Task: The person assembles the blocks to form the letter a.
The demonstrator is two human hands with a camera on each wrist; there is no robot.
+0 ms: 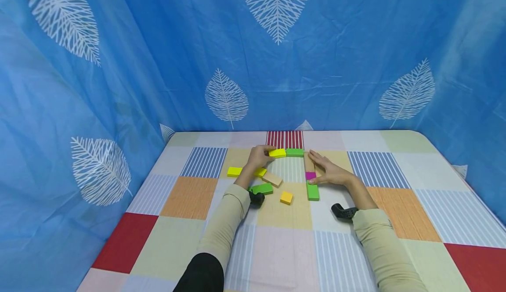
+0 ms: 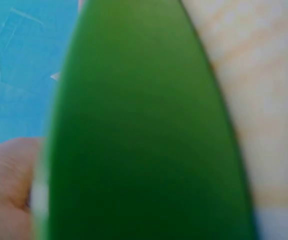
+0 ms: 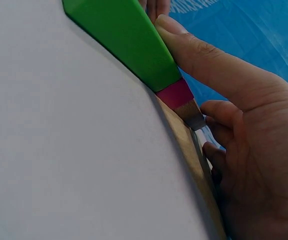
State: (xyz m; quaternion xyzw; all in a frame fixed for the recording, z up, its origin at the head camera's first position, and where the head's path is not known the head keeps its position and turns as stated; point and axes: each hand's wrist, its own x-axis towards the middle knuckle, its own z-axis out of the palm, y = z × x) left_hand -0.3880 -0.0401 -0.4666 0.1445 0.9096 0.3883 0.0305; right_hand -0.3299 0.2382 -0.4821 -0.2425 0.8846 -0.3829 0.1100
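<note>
My left hand [image 1: 259,156] pinches the left end of a yellow block [image 1: 277,153] at the back of the layout. A green block [image 1: 294,152] lies end to end with it. My right hand [image 1: 331,171] is spread along a row on the right, made of a plain wooden block [image 1: 309,162], a magenta block [image 1: 310,175] and a green block [image 1: 313,192]. In the right wrist view, the thumb rests against the green block [image 3: 126,42], beside the magenta piece [image 3: 175,93]. A close, blurred green block [image 2: 139,130] fills most of the left wrist view, hiding the left fingertips.
Loose blocks lie nearer the left forearm: yellow [image 1: 235,172], partly covered yellow [image 1: 260,172], plain wood [image 1: 272,179], green [image 1: 262,189] and orange-yellow [image 1: 286,197]. A patchwork cloth [image 1: 284,252] covers the table. Blue leaf-print curtains [image 1: 316,72] hang behind and beside it.
</note>
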